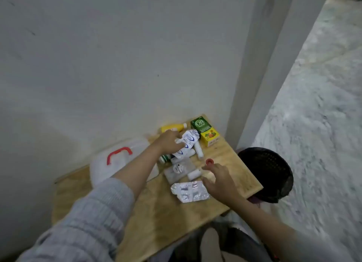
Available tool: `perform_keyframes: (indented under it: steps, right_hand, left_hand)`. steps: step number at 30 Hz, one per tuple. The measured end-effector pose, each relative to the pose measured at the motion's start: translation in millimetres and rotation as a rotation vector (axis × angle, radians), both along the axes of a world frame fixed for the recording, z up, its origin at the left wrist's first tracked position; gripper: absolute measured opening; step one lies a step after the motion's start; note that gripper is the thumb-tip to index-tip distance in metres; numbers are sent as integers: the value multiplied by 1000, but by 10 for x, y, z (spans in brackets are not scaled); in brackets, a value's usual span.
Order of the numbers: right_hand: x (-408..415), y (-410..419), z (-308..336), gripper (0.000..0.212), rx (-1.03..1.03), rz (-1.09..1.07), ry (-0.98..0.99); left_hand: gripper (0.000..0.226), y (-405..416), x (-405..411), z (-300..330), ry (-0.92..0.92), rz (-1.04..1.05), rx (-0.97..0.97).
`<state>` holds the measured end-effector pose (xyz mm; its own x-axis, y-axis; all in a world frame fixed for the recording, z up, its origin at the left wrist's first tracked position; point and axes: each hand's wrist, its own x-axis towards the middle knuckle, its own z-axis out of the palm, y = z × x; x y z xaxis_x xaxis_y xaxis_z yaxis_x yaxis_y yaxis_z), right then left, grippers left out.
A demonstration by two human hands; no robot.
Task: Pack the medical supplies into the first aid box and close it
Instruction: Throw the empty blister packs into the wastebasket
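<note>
A white first aid box (117,160) with a red handle (118,154) lies at the table's left, partly behind my left forearm. My left hand (169,141) grips a white pouch with blue print (187,144). Around it lie a yellow bottle (172,127), a green and yellow herbal box (205,131), white gauze rolls (198,150), a clear packet (179,169) and a green-capped bottle (163,158). My right hand (220,180) hovers open, fingers spread, beside silver blister packs (191,191) and below a red cap (209,161).
The small wooden table (156,212) stands against a white wall. A black mesh bin (268,173) sits on the floor at the table's right edge. My knees show under the table's near edge.
</note>
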<state>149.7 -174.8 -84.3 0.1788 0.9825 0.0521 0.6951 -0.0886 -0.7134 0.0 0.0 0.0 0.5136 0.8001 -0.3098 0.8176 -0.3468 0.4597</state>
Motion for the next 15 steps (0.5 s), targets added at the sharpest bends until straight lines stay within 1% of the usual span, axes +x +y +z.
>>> perform_keyframes:
  steps: [2,4,6,10,13,15]
  right_hand:
    - [13,-42,-132,36,-24,44,-55]
    - [-8,-100,-191,38,-122,65,-70]
    - [-21,-130,-264,40,-161,90,-91]
    - [-30,-160,-371,39,-173,133,-152]
    - [-27,-145,-399,36,-188,108,-143]
    - [-13,-109,-378,39,-210,109,-131]
  left_hand:
    - [51,21,51,-32,39,-28,6]
    - [56,32,82,-101,55,-40,16]
    - [56,32,135,-188,67,-54,31]
    - [45,72,197,-355,143,-73,46]
    - [37,122,201,-503,199,-74,54]
    - [37,153,194,-589,215,-62,46]
